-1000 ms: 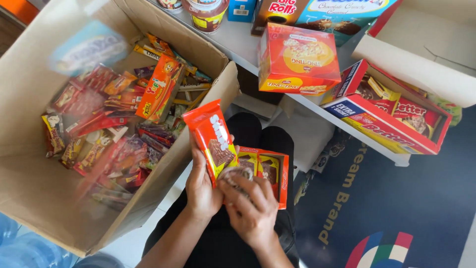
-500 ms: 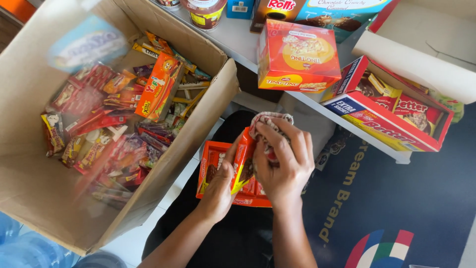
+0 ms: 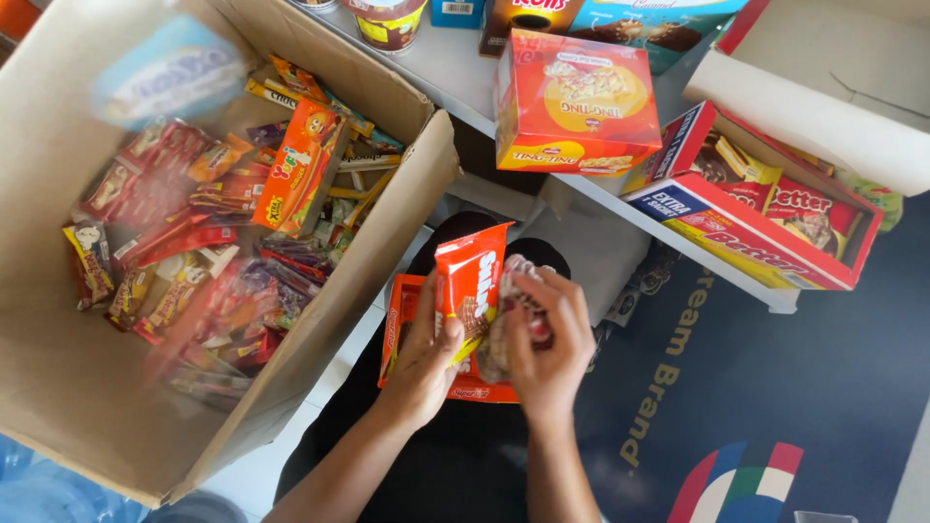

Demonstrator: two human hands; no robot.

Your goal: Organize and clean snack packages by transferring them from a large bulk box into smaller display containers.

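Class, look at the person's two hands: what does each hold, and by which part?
The left hand grips an orange snack packet by its lower edge. The right hand clutches a clear wrapper bunched at its side. Both hover over an orange tray.

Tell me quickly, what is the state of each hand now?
Left hand: closed on an orange snack packet, held upright above an orange box.
Right hand: fingers closed on crumpled clear wrapping.

Open room lies between cardboard box [image 3: 407, 208] wall and white shelf [image 3: 620, 199] edge, above the lap.
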